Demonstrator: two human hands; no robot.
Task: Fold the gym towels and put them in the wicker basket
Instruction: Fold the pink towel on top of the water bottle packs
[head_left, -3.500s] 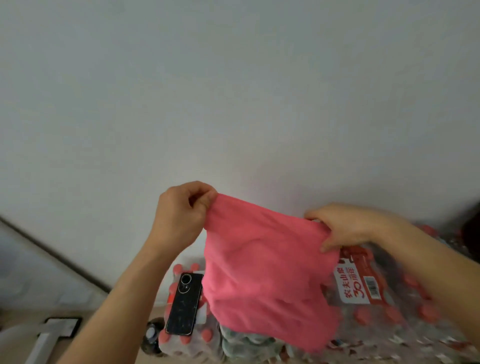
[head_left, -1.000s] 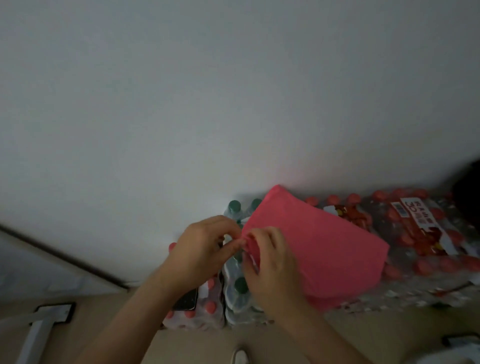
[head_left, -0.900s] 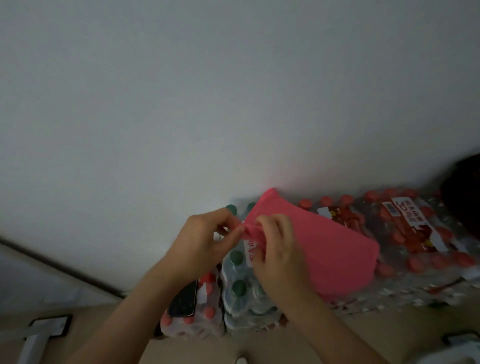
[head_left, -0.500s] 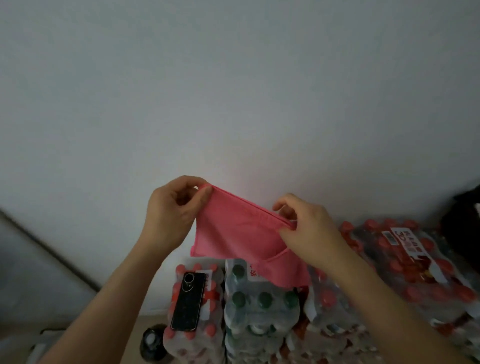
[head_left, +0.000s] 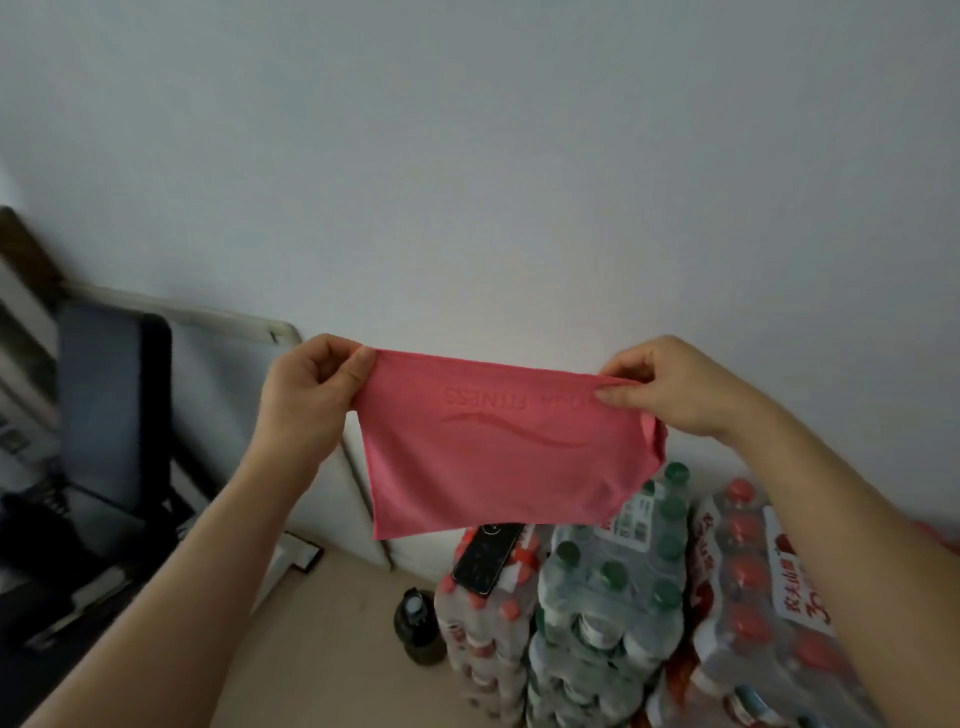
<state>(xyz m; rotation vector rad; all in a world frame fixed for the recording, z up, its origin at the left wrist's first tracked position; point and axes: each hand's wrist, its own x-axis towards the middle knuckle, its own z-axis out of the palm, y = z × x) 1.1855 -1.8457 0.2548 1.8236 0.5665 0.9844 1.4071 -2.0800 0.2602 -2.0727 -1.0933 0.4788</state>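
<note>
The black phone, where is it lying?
In the head view, low centre: the black phone lies on the red-capped bottle pack, below the held pink towel.

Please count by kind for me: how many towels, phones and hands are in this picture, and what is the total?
Towels: 1, the pink towel
Phones: 1, the phone
Hands: 2, left hand and right hand, both pinching the towel
Total: 4

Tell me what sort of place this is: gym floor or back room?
Probably a back room or office corner used for storage. Shrink-wrapped packs of bottled water are stacked against a plain wall, a dark chair stands at left, and the pink towel is embossed FITNESS.
</note>
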